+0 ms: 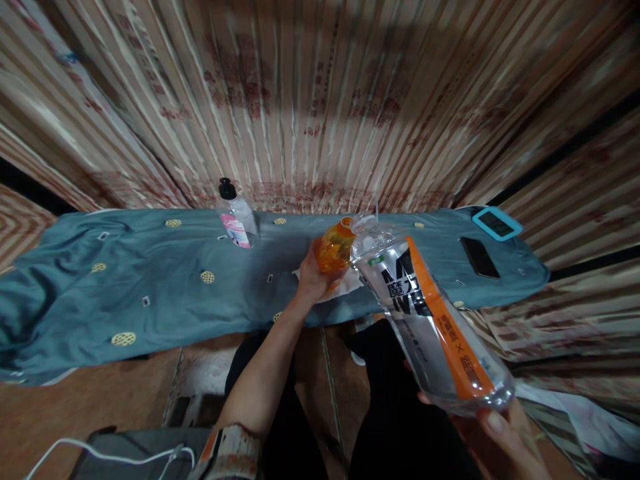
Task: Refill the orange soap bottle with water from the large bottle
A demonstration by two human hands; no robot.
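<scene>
Bottle [425, 320]: clear, aslant, its neck at the mouth of the jar; I cannot tell if they touch.
Jar [334, 250]: orange, above the cloth's middle.
Left hand [313, 275]: clasped round the jar.
Right hand [505, 430]: gripping the bottle at its base end.
Tissue [350, 283]: white, partly hidden beneath the left hand and jar.
Cloth [165, 293]: teal, patterned.
Soap [239, 223]: upright, black-topped, left of the jar.
Phone [479, 257]: lying right of the bottle.
Blue-framed device [497, 223]: just beyond the phone.
Curtain [295, 100]: behind all.
</scene>
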